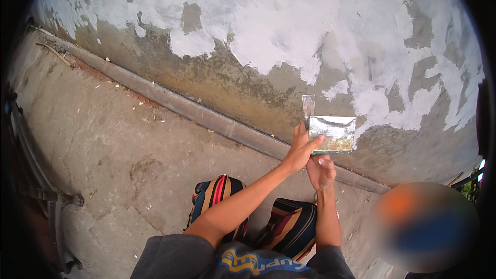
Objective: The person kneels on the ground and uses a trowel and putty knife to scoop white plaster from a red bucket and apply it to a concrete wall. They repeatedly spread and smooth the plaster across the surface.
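Note:
My left hand [298, 151] is closed, its thumb pressed across the face of a wide, flat metal putty blade [336, 133]. Grey-white smears mark this blade, and a green strip runs along its lower edge. Close against its left side, a narrow putty knife [308, 105] points up by my left fingers; its handle is hidden. Just beneath the wide blade, my right hand [322, 172] has its fingers curled, and what they grip is hidden. Both hands are in front of the lower part of a wall [279, 15] patchily coated with white putty.
A raised concrete edge [206, 116] runs along the wall's foot. The rough floor [119, 155] carries small crumbs and a stick [56, 54]. My striped-clad knees [289, 225] are below my arms. Dark metal bars [51, 212] stand at left; a blurred patch [424, 227] covers the lower right.

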Demonstrator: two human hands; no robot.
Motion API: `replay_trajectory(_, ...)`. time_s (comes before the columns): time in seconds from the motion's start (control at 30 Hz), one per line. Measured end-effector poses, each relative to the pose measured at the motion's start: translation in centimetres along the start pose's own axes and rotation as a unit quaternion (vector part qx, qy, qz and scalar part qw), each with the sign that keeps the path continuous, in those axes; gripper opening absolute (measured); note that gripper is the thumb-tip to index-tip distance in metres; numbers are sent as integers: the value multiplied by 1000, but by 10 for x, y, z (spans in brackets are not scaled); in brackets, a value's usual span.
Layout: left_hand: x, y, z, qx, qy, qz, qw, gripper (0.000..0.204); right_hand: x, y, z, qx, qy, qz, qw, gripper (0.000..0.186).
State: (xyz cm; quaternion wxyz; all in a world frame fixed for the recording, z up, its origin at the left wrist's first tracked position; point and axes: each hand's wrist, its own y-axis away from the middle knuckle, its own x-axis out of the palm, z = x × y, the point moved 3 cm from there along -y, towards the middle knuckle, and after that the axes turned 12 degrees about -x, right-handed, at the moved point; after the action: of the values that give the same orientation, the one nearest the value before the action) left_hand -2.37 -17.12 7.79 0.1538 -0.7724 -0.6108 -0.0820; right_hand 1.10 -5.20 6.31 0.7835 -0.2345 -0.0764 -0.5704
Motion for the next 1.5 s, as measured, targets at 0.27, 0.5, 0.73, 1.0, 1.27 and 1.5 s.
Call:
replay_trajectory(0.27,-9,-4,-6,-70,193,83,975,58,-6,5,11,-45,139,-172,974,58)
replay_trajectory(0.5,-32,-4,-23,-94,248,18,964,43,-49,32,115,-149,598,-170,769,32)
replay_trajectory(0.73,-21,0,-16,-117,209,70,968,31,11,13,186,-213,770,-45,599,22)
replay_trajectory(1.0,-11,0,-19,-130,180,81,972,31,9,6,182,-215,782,-29,584,22)
replay_trajectory(1.27,-11,2,-19,-142,144,90,975,33,0,5,181,-201,793,-32,574,20)
replay_trajectory(1.5,-9,1,-16,-146,137,111,973,36,-6,4,179,-215,802,-27,556,21)
